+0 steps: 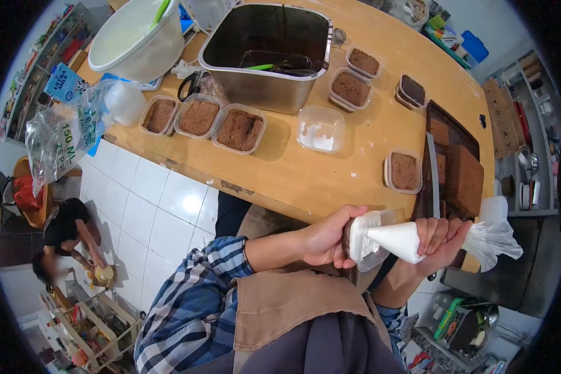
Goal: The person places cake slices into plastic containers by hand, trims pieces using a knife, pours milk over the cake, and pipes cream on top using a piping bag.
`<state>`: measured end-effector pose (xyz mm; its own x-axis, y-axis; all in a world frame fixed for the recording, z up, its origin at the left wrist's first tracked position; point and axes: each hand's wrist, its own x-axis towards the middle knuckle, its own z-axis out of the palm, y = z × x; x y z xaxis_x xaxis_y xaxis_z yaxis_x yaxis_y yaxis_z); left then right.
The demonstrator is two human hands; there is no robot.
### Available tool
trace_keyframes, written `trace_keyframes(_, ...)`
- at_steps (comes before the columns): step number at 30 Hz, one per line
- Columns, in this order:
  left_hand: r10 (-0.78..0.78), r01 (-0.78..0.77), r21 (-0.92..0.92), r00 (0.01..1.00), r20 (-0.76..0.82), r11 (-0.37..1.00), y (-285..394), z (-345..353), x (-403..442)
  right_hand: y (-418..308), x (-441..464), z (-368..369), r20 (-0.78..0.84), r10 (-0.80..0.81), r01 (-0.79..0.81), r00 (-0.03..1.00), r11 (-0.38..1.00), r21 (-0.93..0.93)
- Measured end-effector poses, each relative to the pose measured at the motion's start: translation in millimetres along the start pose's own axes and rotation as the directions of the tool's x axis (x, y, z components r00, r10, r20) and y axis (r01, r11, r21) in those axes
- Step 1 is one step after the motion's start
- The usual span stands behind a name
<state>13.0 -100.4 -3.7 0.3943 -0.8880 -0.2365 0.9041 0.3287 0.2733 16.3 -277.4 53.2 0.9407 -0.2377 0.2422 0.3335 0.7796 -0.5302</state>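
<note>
My left hand (330,240) grips a small clear plastic container (373,260), tilted on its side above the table's near edge. White cream (359,237) lies in it, with a dark brown layer behind, partly hidden by my fingers. My right hand (439,243) is wrapped round a white piping bag (396,242), its narrow end pointing into the container. The bag's gathered plastic tail (492,242) sticks out beyond my right hand. Just past my hands, a container of brown cake (404,172) stands on the wooden table (280,174).
More cake containers (237,129) stand about a dark-smeared metal tub (265,93). A white bowl (137,43) is at the back left. On the right, a tray (461,121) holds cake blocks (464,181) beside a long knife (432,174). Another person (68,224) is at far left.
</note>
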Motion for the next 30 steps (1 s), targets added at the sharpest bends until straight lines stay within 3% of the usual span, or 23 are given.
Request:
trace_keyframes(5, -0.001, 0.003, 0.058, 0.999, -0.048, 0.998, 2, 3, -1, -5, -4, 8, -0.019, -0.103, 0.1, 0.995, 0.99, -0.103)
trace_keyframes(17, 0.015, 0.006, 0.182, 0.993, -0.113, 0.983, -1, 6, -1, -7, 0, -2, 0.144, -0.032, 0.039, 0.989, 0.998, -0.044)
trace_keyframes(26, -0.031, 0.059, 0.2, 0.99, -0.139, 0.978, 1, 7, -2, -7, -8, 5, 0.084, 0.001, 0.006, 0.996, 0.997, -0.079)
trace_keyframes(30, 0.012, 0.015, 0.175, 0.988, -0.152, 0.984, 1, 9, -2, -6, -11, 5, 0.115, 0.018, -0.007, 0.993, 0.996, -0.094)
